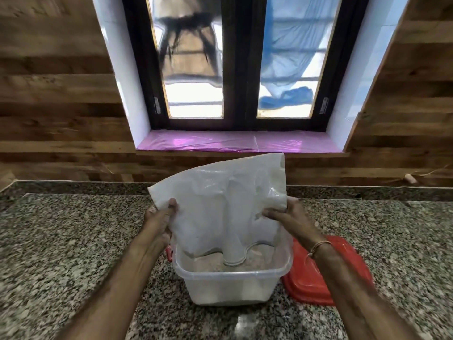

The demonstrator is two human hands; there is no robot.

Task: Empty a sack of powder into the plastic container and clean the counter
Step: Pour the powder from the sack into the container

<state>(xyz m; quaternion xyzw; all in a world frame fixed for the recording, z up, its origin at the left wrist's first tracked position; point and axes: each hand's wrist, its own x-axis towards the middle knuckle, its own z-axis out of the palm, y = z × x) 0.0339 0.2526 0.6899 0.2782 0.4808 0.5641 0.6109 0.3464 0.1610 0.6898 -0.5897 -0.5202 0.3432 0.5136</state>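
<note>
A white woven sack (220, 204) hangs upside down over a clear plastic container (230, 288) on the granite counter (61, 241). Its open mouth dips inside the container, touching the pale powder (208, 265) heaped there. My left hand (159, 222) grips the sack's left edge, thumb on the front. My right hand (291, 217) pinches the right edge. The sack looks limp and nearly flat. A small patch of spilled powder (242, 325) lies on the counter in front of the container.
A red lid (316, 283) lies flat on the counter just right of the container, under my right forearm. A red clip (169, 253) shows on the container's left side. A wood-panelled wall and a window with a pink sill (240, 142) stand behind.
</note>
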